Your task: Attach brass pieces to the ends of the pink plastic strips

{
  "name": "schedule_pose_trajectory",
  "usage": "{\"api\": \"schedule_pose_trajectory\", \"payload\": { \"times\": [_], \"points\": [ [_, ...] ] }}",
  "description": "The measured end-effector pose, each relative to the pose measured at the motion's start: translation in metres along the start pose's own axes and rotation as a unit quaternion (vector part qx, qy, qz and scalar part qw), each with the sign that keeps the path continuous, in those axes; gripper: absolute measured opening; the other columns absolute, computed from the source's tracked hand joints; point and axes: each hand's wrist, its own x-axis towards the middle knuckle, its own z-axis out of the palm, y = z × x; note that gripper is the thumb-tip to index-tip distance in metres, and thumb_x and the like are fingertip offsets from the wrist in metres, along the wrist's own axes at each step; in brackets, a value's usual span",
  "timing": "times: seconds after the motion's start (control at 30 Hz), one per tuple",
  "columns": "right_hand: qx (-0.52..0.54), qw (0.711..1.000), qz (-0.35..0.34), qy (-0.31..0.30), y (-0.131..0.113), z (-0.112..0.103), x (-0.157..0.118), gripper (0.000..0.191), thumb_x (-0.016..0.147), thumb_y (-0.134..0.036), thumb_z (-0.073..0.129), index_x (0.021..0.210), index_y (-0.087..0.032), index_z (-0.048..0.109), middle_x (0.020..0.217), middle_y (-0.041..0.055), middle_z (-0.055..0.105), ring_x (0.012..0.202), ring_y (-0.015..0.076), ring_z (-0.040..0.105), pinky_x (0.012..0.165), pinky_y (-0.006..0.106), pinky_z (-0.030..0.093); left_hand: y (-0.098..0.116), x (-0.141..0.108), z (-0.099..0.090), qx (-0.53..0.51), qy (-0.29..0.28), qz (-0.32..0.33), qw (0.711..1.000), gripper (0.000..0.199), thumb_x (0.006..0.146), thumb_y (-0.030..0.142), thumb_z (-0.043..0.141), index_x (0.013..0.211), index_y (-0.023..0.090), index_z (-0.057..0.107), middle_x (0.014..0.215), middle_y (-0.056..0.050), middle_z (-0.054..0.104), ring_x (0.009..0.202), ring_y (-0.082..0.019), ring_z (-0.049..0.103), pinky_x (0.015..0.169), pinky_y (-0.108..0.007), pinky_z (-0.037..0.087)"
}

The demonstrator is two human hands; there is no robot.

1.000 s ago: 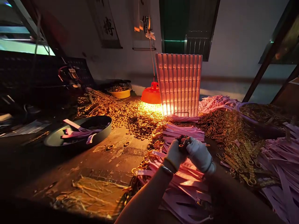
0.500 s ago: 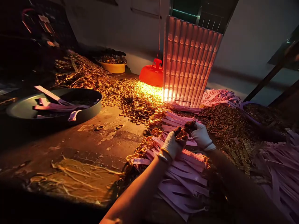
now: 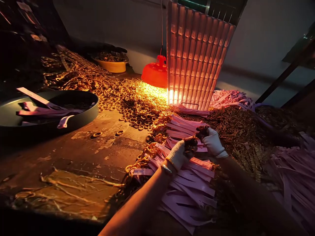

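My left hand, in a pale work glove with dark fingertips, is closed around what look like a few small metal rings; they are dim and partly hidden by its fingers. Just to its right, my right hand, gloved the same way, has its fingers pinched together, and what they hold is too dark to make out. The two hands are close, fingertips facing. Beneath and around them lie rows of pale pink flat strips with metal rings at their left ends.
A red heat lamp hangs lit over a heap of brass-coloured rings. Beside it stands a ribbed translucent panel. Leftward sit a dark basin with strips and a yellow basin. More strips lie right, near piled metal chain.
My view has shifted slightly, so the lamp, panel and basins sit further left and higher. My left hand has turned a little, its fingers now darker; both hands remain closed near each other.
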Motion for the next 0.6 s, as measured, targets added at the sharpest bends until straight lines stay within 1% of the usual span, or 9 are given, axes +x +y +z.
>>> {"api": "schedule_pose_trajectory", "payload": {
  "times": [0.1, 0.2, 0.27, 0.33, 0.37, 0.43, 0.5, 0.53, 0.6],
  "points": [
    [0.017, 1.000, 0.009, 0.003, 0.000, 0.002, -0.002, 0.032, 0.061, -0.036, 0.077, 0.088, -0.022, 0.066, 0.091, 0.0034, 0.071, 0.085, 0.0206, 0.063, 0.083, 0.037, 0.054, -0.004, 0.001, 0.000, 0.060, 0.009, 0.033, 0.998, 0.009, 0.077, 0.013, 0.062, 0.070, 0.014, 0.055, 0.057, 0.001, 0.049, 0.036, -0.003, 0.031, 0.030, -0.012, 0.018],
    [0.031, 0.999, 0.028, -0.016, -0.001, 0.005, -0.005, 0.031, 0.057, -0.036, 0.080, 0.081, -0.022, 0.066, 0.082, 0.0029, 0.069, 0.079, 0.0208, 0.062, 0.076, 0.036, 0.055, -0.007, 0.002, -0.002, 0.131, 0.035, 0.093, 0.986, 0.004, 0.072, 0.017, 0.061, 0.074, 0.014, 0.060, 0.056, 0.002, 0.050, 0.036, -0.004, 0.034, 0.031, -0.014, 0.020],
    [0.042, 0.998, 0.042, -0.028, -0.003, 0.006, -0.009, 0.031, 0.057, -0.038, 0.082, 0.078, -0.022, 0.064, 0.076, 0.0016, 0.067, 0.075, 0.0205, 0.061, 0.070, 0.034, 0.055, -0.008, 0.005, -0.003, 0.182, 0.064, 0.142, 0.971, 0.013, 0.070, 0.017, 0.060, 0.082, 0.014, 0.066, 0.052, 0.002, 0.050, 0.036, -0.007, 0.038, 0.032, -0.016, 0.023],
    [0.054, 0.997, 0.054, -0.032, -0.005, 0.007, -0.014, 0.033, 0.058, -0.040, 0.083, 0.077, -0.023, 0.062, 0.072, 0.0005, 0.065, 0.074, 0.0201, 0.060, 0.066, 0.033, 0.054, -0.009, 0.008, -0.003, 0.229, 0.096, 0.194, 0.949, 0.023, 0.068, 0.015, 0.059, 0.088, 0.015, 0.071, 0.052, 0.002, 0.054, 0.040, -0.011, 0.045, 0.037, -0.019, 0.032],
    [0.061, 0.996, 0.058, -0.031, -0.006, 0.008, -0.016, 0.035, 0.059, -0.041, 0.084, 0.078, -0.023, 0.061, 0.072, 0.0003, 0.064, 0.073, 0.0197, 0.060, 0.065, 0.032, 0.054, -0.010, 0.009, -0.003, 0.249, 0.109, 0.220, 0.937, 0.025, 0.067, 0.013, 0.060, 0.088, 0.016, 0.073, 0.056, 0.000, 0.058, 0.046, -0.012, 0.050, 0.043, -0.021, 0.040],
    [0.073, 0.995, 0.065, -0.025, -0.008, 0.009, -0.023, 0.036, 0.059, -0.042, 0.084, 0.078, -0.023, 0.061, 0.073, 0.0001, 0.064, 0.072, 0.0184, 0.058, 0.063, 0.030, 0.052, -0.010, 0.011, -0.001, 0.280, 0.129, 0.269, 0.913, 0.027, 0.063, 0.007, 0.062, 0.084, 0.018, 0.075, 0.073, -0.003, 0.068, 0.067, -0.015, 0.061, 0.064, -0.025, 0.051],
    [0.083, 0.994, 0.071, -0.017, -0.011, 0.012, -0.029, 0.036, 0.058, -0.040, 0.085, 0.079, -0.023, 0.061, 0.074, -0.0003, 0.064, 0.069, 0.0165, 0.056, 0.060, 0.027, 0.050, -0.010, 0.011, 0.001, 0.295, 0.139, 0.301, 0.896, 0.029, 0.060, 0.003, 0.063, 0.080, 0.019, 0.076, 0.086, -0.004, 0.072, 0.086, -0.019, 0.063, 0.083, -0.028, 0.052],
    [0.088, 0.993, 0.074, -0.014, -0.013, 0.013, -0.031, 0.035, 0.058, -0.039, 0.085, 0.079, -0.023, 0.061, 0.073, -0.0007, 0.063, 0.066, 0.0153, 0.054, 0.057, 0.026, 0.048, -0.009, 0.011, 0.001, 0.296, 0.142, 0.310, 0.893, 0.030, 0.060, 0.002, 0.063, 0.080, 0.020, 0.077, 0.089, -0.003, 0.072, 0.090, -0.019, 0.062, 0.088, -0.028, 0.051],
    [0.099, 0.992, 0.080, -0.011, -0.018, 0.013, -0.032, 0.033, 0.059, -0.037, 0.084, 0.079, -0.023, 0.061, 0.069, -0.0022, 0.060, 0.059, 0.0127, 0.049, 0.050, 0.024, 0.043, -0.007, 0.009, 0.002, 0.280, 0.143, 0.314, 0.896, 0.033, 0.059, 0.000, 0.063, 0.081, 0.020, 0.077, 0.088, -0.003, 0.071, 0.090, -0.019, 0.061, 0.088, -0.028, 0.050]
  ]
}}
